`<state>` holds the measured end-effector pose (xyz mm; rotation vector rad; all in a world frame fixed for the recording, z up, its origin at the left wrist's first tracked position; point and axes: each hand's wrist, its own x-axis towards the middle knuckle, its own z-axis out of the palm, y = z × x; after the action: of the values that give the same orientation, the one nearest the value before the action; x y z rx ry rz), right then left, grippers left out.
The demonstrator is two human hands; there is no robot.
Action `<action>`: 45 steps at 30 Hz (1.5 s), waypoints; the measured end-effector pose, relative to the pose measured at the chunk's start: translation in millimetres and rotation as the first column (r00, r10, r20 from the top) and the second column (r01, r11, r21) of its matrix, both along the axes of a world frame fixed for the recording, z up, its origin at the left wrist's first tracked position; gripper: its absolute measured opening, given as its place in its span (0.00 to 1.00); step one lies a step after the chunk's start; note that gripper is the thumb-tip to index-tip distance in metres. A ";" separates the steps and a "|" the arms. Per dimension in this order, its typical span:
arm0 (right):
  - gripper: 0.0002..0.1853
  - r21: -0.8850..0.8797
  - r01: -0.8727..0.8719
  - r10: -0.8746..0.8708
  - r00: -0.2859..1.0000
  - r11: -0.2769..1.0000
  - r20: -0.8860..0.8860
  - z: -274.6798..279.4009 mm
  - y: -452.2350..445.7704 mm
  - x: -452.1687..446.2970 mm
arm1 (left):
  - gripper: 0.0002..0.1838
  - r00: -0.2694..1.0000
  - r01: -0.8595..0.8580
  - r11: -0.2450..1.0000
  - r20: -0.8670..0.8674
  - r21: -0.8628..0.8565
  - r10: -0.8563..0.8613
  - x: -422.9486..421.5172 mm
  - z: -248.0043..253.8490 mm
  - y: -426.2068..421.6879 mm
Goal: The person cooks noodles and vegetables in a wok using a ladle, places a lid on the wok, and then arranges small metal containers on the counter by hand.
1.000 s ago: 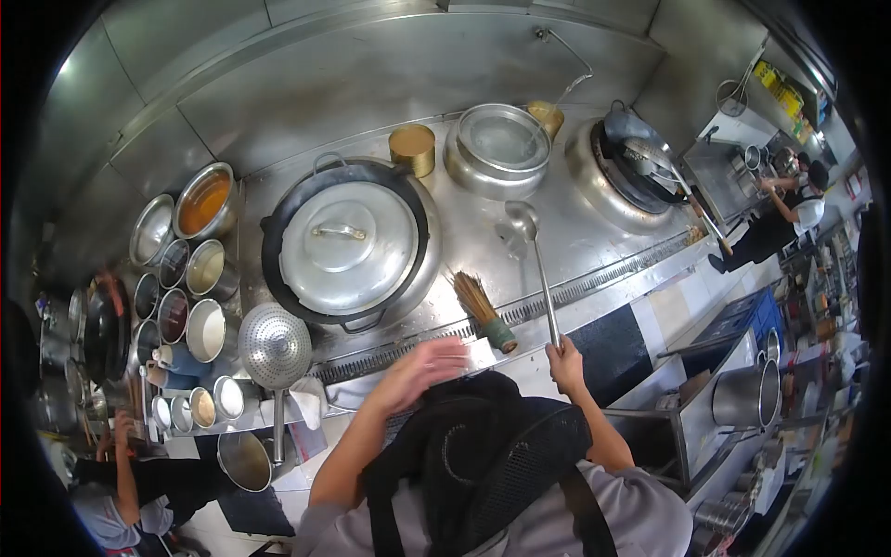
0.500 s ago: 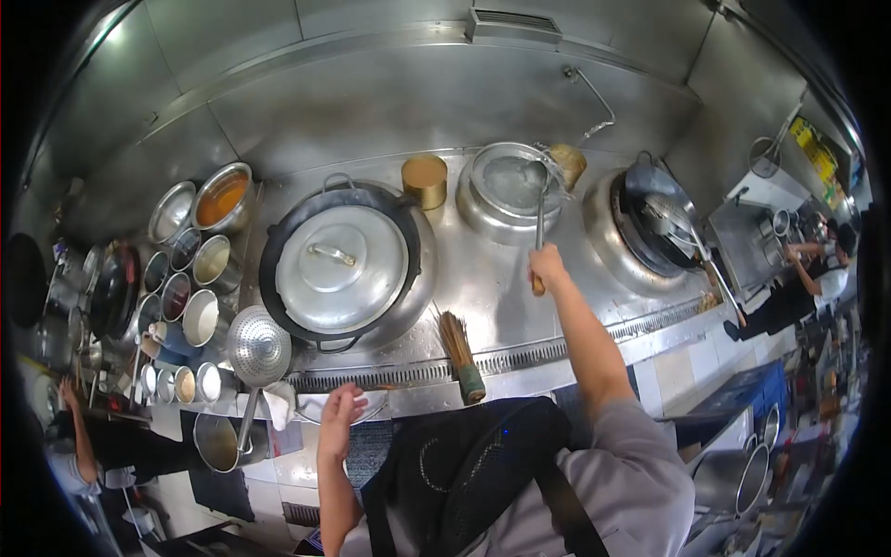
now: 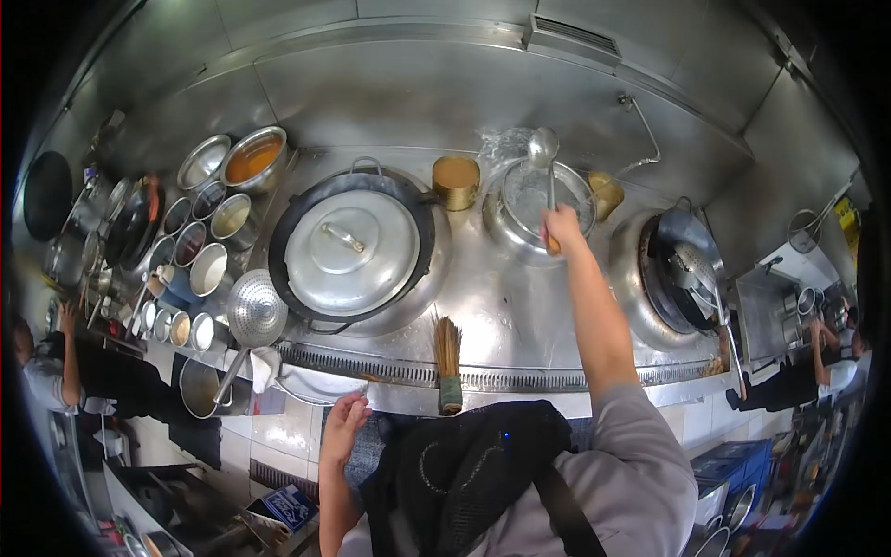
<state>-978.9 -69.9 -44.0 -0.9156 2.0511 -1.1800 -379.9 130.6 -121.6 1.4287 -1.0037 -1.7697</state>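
Note:
My right hand (image 3: 562,227) is wrapped round the wooden handle end of a metal ladle (image 3: 544,147). The ladle's bowl is over the far rim of a round metal pot of water (image 3: 520,219), and water splashes on the steel behind it. Close to the counter's front edge, my left hand (image 3: 347,414) is raised with its fingers loosely curled; whether it holds anything is unclear. A bamboo brush (image 3: 448,362) with a green binding lies between my hands, across the drain grate.
A lidded wok (image 3: 353,251) stands left of centre, a gold tin (image 3: 456,182) behind it. Seasoning pots (image 3: 208,269) and a perforated skimmer (image 3: 257,309) are at the left. Another wok (image 3: 689,237) sits at the right. People work at both far sides (image 3: 67,371).
My right hand has carried the ladle from the front edge to the water pot, and its bowl has come up out of the water to the far rim. My left hand has moved left and down.

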 end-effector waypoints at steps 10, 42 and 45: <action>0.12 0.144 0.097 -0.086 0.993 0.985 -0.077 -33.8 131.6 48.3 | 0.26 0.980 0.086 0.996 0.183 -0.020 -0.081 31.4 -26.2 -18.4; 0.08 -0.073 0.241 -0.120 0.696 0.968 0.708 -47.2 106.6 26.7 | 0.11 0.913 -0.290 0.744 0.406 0.602 0.028 225.7 -188.7 140.2; 0.14 -0.006 0.345 -0.082 0.242 0.939 0.967 -1.5 86.9 21.8 | 0.14 0.905 -0.359 0.778 0.397 0.515 0.155 229.1 -192.9 135.6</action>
<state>-957.1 17.0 -45.4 0.1646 0.9799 -1.5748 -150.8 266.2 -314.5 2.1934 -0.3690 -1.7252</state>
